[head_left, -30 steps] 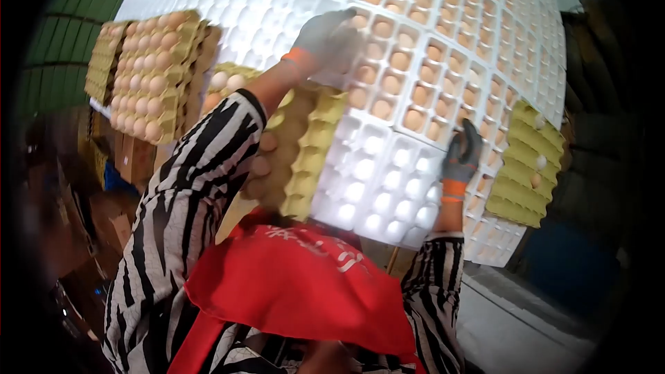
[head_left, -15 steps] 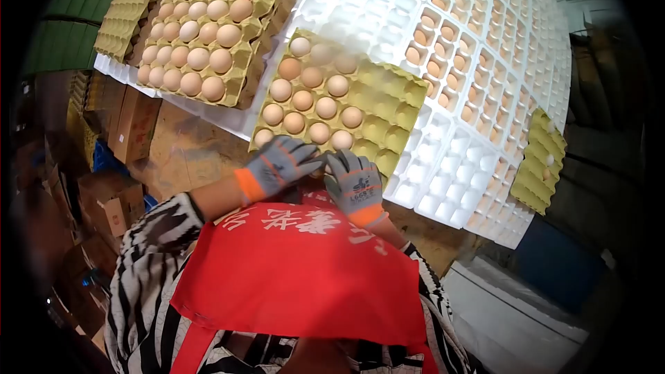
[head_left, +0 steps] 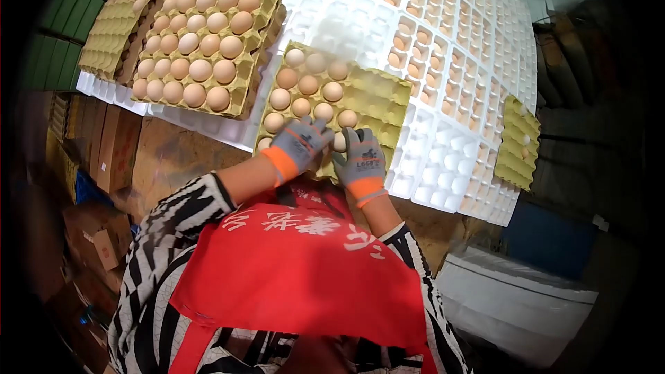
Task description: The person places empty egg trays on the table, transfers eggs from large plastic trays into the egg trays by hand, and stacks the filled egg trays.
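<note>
Round, smooth eggs in pale brown and cream [head_left: 300, 107] sit in a flat, bumpy, yellow-green tray [head_left: 374, 100], right in front of the person. Closest of all is a red cloth apron with white writing [head_left: 298, 270], worn over a black-and-white striped shirt [head_left: 138, 291]. Just past the apron, two hands gloved in grey and orange are at the near edge of the tray. The left hand [head_left: 299, 144] has its fingers bent down over the eggs, and I cannot tell if it pinches one. The right hand [head_left: 361, 159] is just beside it, fingers bent too, with its tips near a pale egg [head_left: 339, 142]; I cannot tell if it grips that egg. To the right of the tray lie shiny white sheets [head_left: 443, 142] full of little cups. To the left, a thick yellow-green stack of trays [head_left: 256, 76] holds rows of more eggs [head_left: 209, 45] on top. Farther back, many small-looking brown eggs [head_left: 413, 69] sit in the white cups. Behind, on the left, is a green ridged wall [head_left: 52, 62].
</note>
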`<control>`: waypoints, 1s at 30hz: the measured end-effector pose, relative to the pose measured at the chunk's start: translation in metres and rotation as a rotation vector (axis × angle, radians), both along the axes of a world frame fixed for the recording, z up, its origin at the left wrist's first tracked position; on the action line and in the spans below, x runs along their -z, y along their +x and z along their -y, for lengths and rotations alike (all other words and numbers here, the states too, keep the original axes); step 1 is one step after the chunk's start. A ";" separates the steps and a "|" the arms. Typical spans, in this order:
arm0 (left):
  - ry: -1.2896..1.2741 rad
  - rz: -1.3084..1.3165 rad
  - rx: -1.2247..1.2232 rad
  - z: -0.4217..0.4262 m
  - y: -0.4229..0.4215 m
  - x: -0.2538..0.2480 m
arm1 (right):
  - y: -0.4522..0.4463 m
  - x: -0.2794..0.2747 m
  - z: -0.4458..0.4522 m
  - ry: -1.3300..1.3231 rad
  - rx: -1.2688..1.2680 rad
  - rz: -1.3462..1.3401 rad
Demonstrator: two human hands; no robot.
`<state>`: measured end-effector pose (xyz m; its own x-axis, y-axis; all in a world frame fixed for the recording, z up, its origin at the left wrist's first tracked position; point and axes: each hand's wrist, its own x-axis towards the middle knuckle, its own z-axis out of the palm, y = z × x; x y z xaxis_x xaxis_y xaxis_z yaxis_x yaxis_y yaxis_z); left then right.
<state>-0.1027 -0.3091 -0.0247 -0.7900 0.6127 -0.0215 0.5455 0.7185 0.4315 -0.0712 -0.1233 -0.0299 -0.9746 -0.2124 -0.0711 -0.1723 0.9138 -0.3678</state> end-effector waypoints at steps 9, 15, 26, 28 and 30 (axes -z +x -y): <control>-0.077 -0.149 -0.219 0.013 -0.027 0.001 | -0.026 0.003 -0.059 -1.188 0.355 0.235; -0.309 -0.116 -0.191 -0.017 -0.037 -0.010 | -0.053 -0.017 -0.018 0.256 -0.082 -0.049; -0.528 -0.198 -0.245 -0.039 -0.039 0.009 | -0.028 -0.002 -0.091 -0.672 0.138 0.092; -0.412 -0.142 -0.327 -0.041 -0.037 -0.008 | -0.014 0.012 -0.127 -0.653 0.094 -0.084; -0.157 -0.164 -0.409 -0.036 -0.029 -0.016 | 0.004 0.014 -0.160 -0.774 0.186 0.008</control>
<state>-0.1315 -0.2729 -0.0090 -0.9668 0.2492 0.0563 0.2554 0.9387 0.2316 -0.0667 0.0371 -0.0442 -0.9990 -0.0380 0.0233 -0.0369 0.4114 -0.9107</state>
